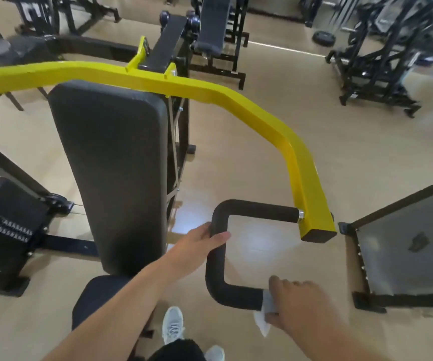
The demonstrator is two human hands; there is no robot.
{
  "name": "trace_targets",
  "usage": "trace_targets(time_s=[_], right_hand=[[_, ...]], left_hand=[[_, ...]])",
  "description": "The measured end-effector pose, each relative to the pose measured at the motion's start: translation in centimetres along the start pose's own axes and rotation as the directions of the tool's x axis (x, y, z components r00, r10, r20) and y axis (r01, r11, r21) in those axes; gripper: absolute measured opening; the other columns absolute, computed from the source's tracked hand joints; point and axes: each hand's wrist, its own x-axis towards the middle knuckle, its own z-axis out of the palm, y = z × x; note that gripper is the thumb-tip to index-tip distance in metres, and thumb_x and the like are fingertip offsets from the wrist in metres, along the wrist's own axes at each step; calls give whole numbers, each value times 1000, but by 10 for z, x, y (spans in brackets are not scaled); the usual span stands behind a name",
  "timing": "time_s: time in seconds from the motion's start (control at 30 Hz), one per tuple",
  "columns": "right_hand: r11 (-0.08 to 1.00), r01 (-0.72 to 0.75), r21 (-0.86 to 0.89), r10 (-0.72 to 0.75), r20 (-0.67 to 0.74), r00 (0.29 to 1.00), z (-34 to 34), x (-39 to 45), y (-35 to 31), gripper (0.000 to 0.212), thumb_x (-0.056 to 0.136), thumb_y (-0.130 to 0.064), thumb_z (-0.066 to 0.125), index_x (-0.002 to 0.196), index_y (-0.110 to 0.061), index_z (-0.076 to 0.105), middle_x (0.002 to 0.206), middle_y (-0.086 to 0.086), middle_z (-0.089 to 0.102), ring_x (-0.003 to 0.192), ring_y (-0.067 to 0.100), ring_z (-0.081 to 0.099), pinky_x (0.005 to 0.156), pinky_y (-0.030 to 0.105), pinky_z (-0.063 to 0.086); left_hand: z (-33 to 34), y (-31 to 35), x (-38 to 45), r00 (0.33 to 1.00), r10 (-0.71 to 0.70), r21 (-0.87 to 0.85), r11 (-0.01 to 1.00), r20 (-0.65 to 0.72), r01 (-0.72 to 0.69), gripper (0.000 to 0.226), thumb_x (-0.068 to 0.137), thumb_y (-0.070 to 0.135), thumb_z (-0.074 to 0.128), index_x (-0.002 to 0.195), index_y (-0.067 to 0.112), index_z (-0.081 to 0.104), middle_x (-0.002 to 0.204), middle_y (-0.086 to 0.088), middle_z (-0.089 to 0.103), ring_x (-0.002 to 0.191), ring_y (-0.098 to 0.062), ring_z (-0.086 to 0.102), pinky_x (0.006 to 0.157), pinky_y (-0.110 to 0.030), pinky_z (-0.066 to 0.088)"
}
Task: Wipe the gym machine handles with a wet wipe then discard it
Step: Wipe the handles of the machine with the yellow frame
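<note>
A black foam handle (216,267) bent into a C shape hangs from the end of a yellow arm (306,178) of the gym machine. My left hand (202,242) grips the handle's upright part near its upper bend. My right hand (294,299) is closed around the lower bar of the handle with a white wet wipe (263,317) wrapped under the fingers; a corner of the wipe hangs below. The end of the lower bar is hidden by my right hand.
The machine's tall black back pad (111,173) and seat (98,303) stand left of the handle. A weight stack (4,217) sits at far left. A framed grey panel (408,246) is at the right. Other black machines (382,61) fill the back. My shoes (173,325) are on the tan floor.
</note>
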Motion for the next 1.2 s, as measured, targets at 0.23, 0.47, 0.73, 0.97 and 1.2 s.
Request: trace_targets(time_s=[0.23, 0.47, 0.73, 0.97, 1.2], right_hand=[[890, -144, 432, 267, -238, 934, 0, 6, -97, 35, 95, -55, 53, 117, -29, 48, 100, -15, 65, 89, 12, 64, 77, 28, 39], [330, 22, 944, 665, -248, 705, -6, 23, -89, 29, 92, -6, 67, 91, -34, 61, 85, -20, 67, 85, 2, 63, 65, 13, 49], [980, 94, 177, -32, -328, 944, -63, 94, 10, 59, 98, -22, 60, 151, -31, 35, 137, -13, 59, 122, 12, 57, 100, 30, 45], [882, 302, 362, -379, 164, 911, -90, 145, 32, 60, 95, -37, 53, 149, -36, 28, 138, -4, 50, 120, 21, 52, 97, 32, 44], [494, 842, -215, -865, -28, 501, -51, 92, -50, 52, 108, -38, 26, 76, -24, 65, 56, -9, 40, 50, 7, 32, 76, 30, 36]], left_hand=[[-39, -46, 2, 995, -17, -164, 986, -96, 1, 41, 96, 48, 60, 128, 23, 62, 123, 2, 72, 116, -14, 66, 112, -44, 43], [-49, -46, 29, 995, -20, -235, 972, -100, -4, 33, 101, 28, 56, 127, 9, 60, 121, -10, 70, 105, -16, 69, 84, -19, 50], [-49, -43, 31, 993, -16, -275, 961, -115, -16, 31, 102, 28, 53, 126, 11, 61, 116, -5, 71, 96, -10, 72, 80, -14, 53], [-28, -65, 3, 945, -60, -316, 948, -323, -48, 28, 101, 34, 55, 121, 19, 65, 119, -3, 71, 109, -17, 69, 100, -33, 51], [22, -95, -43, 778, -191, -487, 858, -598, -165, 25, 97, 36, 61, 114, 21, 71, 107, -1, 78, 104, -19, 73, 105, -47, 51]])
